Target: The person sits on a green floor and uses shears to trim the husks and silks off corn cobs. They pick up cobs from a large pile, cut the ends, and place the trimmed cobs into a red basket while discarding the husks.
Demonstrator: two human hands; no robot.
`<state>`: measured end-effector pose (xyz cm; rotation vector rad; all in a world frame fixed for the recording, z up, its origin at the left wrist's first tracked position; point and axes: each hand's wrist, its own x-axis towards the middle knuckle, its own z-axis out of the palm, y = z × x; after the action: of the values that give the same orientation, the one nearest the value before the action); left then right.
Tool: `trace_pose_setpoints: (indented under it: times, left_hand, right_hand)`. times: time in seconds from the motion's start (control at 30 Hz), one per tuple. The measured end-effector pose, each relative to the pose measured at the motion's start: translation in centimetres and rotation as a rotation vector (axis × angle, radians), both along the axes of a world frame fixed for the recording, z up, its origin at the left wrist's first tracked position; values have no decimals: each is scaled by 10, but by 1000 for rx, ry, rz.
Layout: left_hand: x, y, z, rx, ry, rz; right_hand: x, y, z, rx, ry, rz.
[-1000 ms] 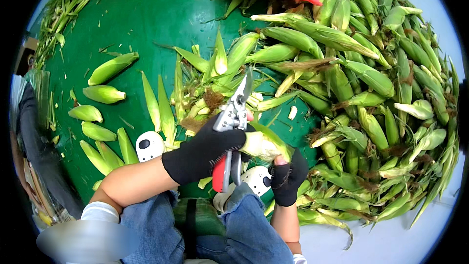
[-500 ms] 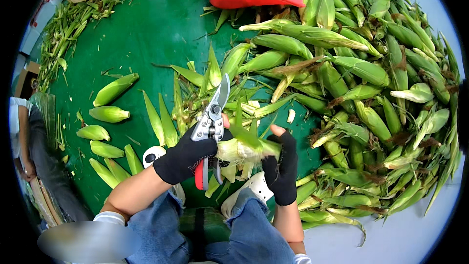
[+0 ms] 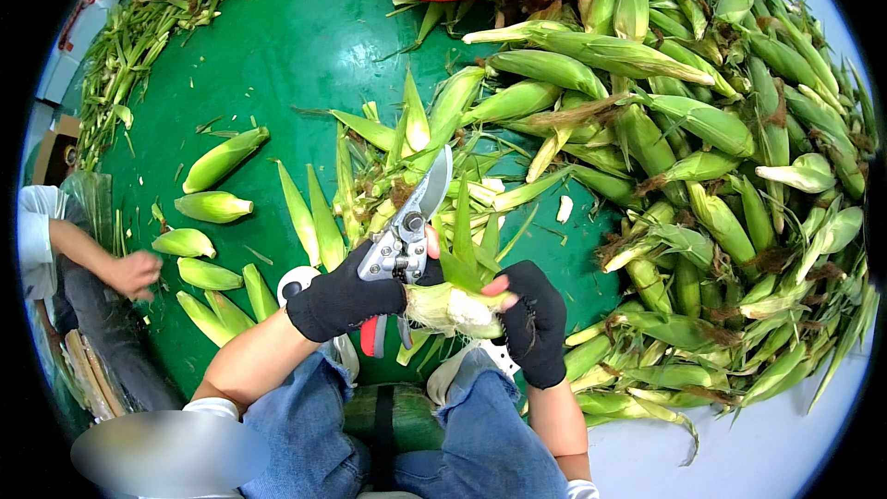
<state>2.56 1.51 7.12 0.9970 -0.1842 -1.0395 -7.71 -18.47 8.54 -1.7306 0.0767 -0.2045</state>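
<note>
At the far left, a co-worker's hand [image 3: 134, 274] hangs beside a loose row of short corn ears [image 3: 214, 207] that look already trimmed. Next, the left hand [image 3: 344, 294] is closed round red-handled pruning shears [image 3: 403, 245], its fingers also steadying a pale, seemingly part-stripped ear [image 3: 457, 308] above the person's knees, while the right hand [image 3: 534, 322] pinches that ear's other end. On the right, a large heap of long, husked ears [image 3: 721, 212] appears to remain untrimmed.

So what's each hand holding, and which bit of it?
Left hand: pruning shears, by the handles. Right hand: corn ear, by its right end.
</note>
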Motion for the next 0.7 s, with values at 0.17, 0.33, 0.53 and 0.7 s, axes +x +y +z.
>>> trace_pose_setpoints:
  times: [0.17,0.33,0.53,0.7]
  left_hand:
    - [-6,-1,4,23,38,12]
    - [-8,8,3,81,-115,-98]
    - [-12,3,11,-15,-148,-120]
    - [-15,2,9,-79,-162,-131]
  right_hand:
    - [-3,22,-5,-66,110,-216]
    - [-12,21,-11,220,292,-281]
    - [-26,20,11,-231,164,-90]
    - [-29,19,6,-393,223,-86]
